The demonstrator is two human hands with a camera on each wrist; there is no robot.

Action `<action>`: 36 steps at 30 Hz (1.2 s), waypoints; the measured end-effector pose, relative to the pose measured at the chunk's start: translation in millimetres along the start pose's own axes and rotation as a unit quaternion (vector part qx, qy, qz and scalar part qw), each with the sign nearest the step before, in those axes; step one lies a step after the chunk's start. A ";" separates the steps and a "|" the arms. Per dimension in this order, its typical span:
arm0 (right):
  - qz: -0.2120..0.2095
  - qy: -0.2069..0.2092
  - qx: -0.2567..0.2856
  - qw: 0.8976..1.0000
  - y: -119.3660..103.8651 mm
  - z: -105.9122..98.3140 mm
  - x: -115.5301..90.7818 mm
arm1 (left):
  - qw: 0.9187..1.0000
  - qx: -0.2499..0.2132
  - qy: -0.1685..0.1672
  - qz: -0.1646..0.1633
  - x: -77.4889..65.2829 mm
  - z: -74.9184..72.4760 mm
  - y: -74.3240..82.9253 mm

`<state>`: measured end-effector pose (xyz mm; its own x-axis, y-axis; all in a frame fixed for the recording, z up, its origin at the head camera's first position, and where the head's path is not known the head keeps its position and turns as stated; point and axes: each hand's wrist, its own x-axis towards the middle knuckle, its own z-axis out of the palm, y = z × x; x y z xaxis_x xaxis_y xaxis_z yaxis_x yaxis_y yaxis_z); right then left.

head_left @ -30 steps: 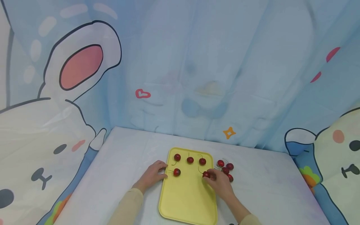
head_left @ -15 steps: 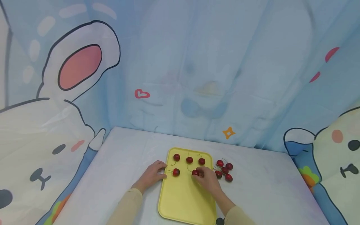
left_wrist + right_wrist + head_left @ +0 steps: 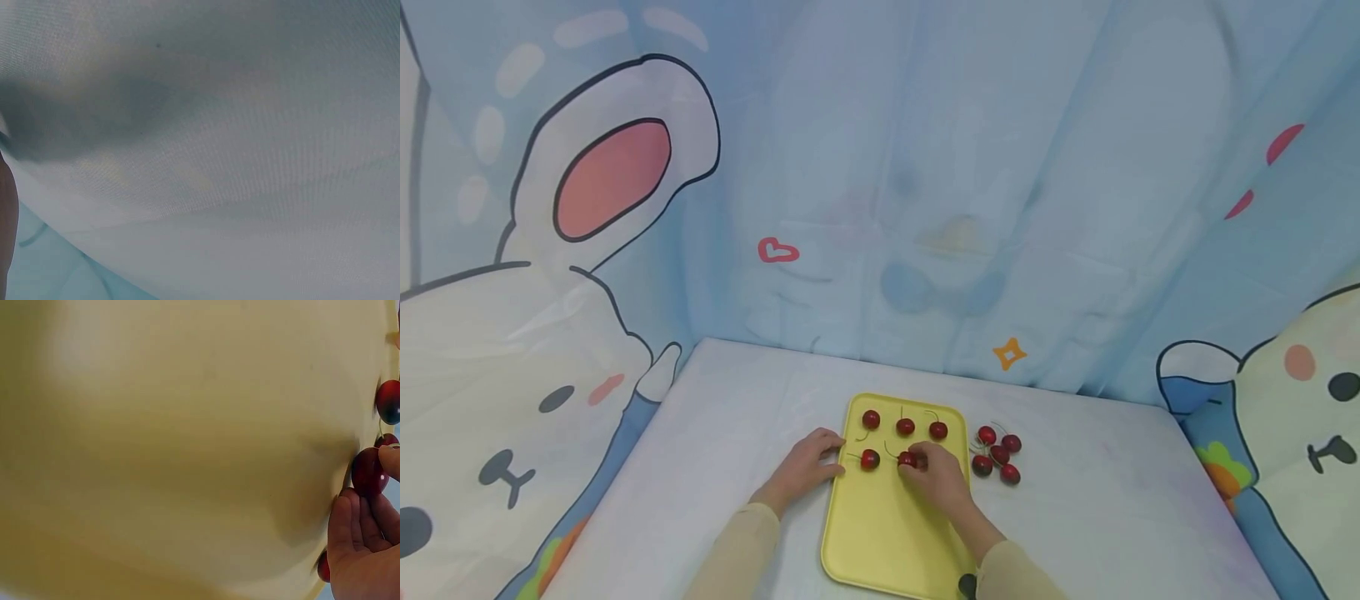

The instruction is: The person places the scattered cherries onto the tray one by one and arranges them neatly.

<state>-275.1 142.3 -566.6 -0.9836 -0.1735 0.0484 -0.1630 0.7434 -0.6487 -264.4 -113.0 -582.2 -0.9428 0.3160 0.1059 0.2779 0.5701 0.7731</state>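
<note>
On the yellow tray (image 3: pixel 887 533), three cherries form a far row, among them a middle cherry (image 3: pixel 906 427). Below that row's left end lies another cherry (image 3: pixel 870 459), its stem pointing left. My right hand (image 3: pixel 942 481) pinches a dark red cherry (image 3: pixel 906 459) between thumb and fingers, low over the tray and right of that one. The right wrist view shows the pinched cherry (image 3: pixel 369 474) close to the tray surface, with other cherries nearby. My left hand (image 3: pixel 808 464) rests at the tray's left rim, thumb and fingers spread apart along it.
Right of the tray, several loose cherries (image 3: pixel 999 455) with stems lie together on the white tablecloth (image 3: pixel 1097 500). A blue curtain (image 3: pixel 850 167) with cartoon prints stands behind the table. Mostly white cloth (image 3: pixel 250 219) fills the left wrist view.
My right hand has carried the cherry leftward across the tray, from near its right rim to beside the second row's left cherry. The left hand stays at the rim.
</note>
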 end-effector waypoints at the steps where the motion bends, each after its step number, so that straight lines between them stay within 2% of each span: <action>1: 0.000 0.001 0.001 1.000 -0.9 0.1 -0.4 | 1.000 -0.002 0.000 -0.001 0.0 0.0 -0.1; 8: -0.023 0.013 -0.006 1.000 -2.6 0.1 -1.7 | 1.000 -0.001 0.000 -0.003 -0.4 0.0 -0.6; 15: -0.002 -0.001 -0.015 1.000 0.9 3.1 2.5 | 1.000 -0.006 -0.003 -0.013 -0.2 -0.6 0.3; 29: 0.012 0.004 -0.007 1.000 -0.3 3.3 2.1 | 1.000 -0.006 0.000 0.001 -1.7 -1.6 0.1; 36: 0.013 0.011 0.015 1.000 3.4 -9.8 -5.1 | 1.000 -0.001 0.000 0.004 -1.2 -0.5 -0.1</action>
<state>-271.3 152.1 -561.6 -0.9891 -0.1392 0.0476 -0.1349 0.7282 -0.6720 -263.4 -113.8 -582.2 -0.9406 0.3207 0.1119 0.2849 0.5657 0.7738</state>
